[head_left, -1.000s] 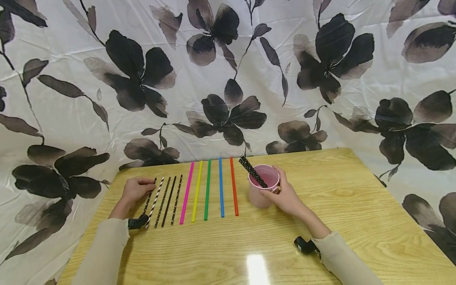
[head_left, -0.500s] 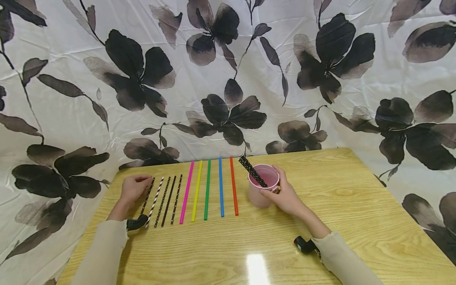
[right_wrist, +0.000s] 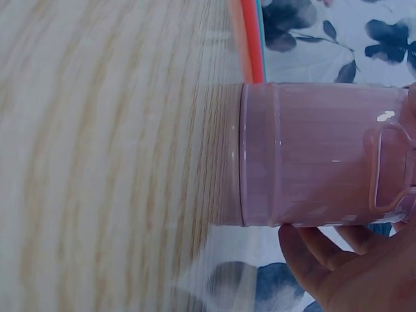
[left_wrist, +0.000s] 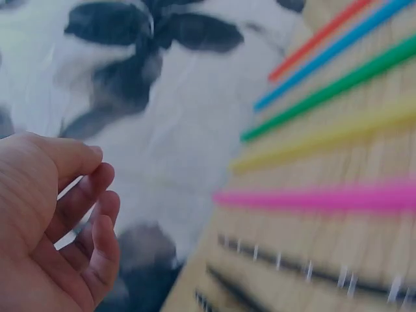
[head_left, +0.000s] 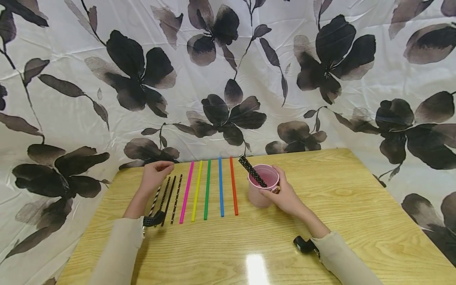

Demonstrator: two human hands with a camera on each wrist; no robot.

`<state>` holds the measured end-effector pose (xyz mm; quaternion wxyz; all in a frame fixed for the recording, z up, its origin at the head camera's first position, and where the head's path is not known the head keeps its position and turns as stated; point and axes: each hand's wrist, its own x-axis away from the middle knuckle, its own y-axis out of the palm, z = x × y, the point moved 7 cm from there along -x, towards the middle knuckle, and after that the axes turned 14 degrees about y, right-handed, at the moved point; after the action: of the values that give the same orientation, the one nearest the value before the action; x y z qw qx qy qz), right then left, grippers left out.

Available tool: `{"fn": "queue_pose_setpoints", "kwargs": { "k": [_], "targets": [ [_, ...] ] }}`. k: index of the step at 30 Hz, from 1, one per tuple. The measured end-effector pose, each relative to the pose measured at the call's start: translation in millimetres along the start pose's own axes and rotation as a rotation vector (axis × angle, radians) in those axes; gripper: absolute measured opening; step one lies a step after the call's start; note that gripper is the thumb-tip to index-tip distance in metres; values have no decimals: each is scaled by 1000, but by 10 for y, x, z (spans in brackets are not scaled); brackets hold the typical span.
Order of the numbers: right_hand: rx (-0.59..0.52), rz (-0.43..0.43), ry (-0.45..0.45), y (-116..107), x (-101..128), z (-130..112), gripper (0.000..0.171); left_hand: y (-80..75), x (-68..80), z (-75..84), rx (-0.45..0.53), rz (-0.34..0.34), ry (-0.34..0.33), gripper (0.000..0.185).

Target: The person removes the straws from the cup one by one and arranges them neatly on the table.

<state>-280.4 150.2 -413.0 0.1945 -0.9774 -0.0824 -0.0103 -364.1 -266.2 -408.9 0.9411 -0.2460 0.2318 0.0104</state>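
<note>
My left hand hovers over the far ends of several black and striped paper straws. Its fingers are loosely curled, and no straw shows between them. My forearm covers the leftmost part of that row. My right hand grips a pink cup from its right side, fingers wrapped near the handle. A black dotted straw leans out of the cup to the left. Pink, yellow, green, blue and orange straws lie side by side between my hands.
Everything sits on a glossy wooden table. A white cloth with dark flowers hangs close behind it and down both sides. The table's right half and front hold nothing but my sleeves and wrist cameras.
My left hand has lifted off the leftmost dark straw and moved up and right, to the far ends of the dark straws. The right hand and cup have stayed put.
</note>
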Motion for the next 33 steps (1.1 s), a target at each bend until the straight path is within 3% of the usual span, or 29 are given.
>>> {"fn": "queue_pose_setpoints", "kwargs": {
  "k": [8,16,20,25,33],
  "targets": [
    [-2,1,-13,-1,9,-21,86,646,-73,613,103,-130,113,21],
    [2,4,-19,6,6,-5,86,1289,-40,944,213,-240,124,25],
    [0,2,-18,14,1,8,87,1483,-9,1119,262,-262,131,26],
    [-3,1,-18,15,-4,7,87,1611,23,1389,309,-259,152,28],
    [-3,0,-17,9,-10,9,87,1867,-34,1214,339,-106,156,19]
  ]
}}
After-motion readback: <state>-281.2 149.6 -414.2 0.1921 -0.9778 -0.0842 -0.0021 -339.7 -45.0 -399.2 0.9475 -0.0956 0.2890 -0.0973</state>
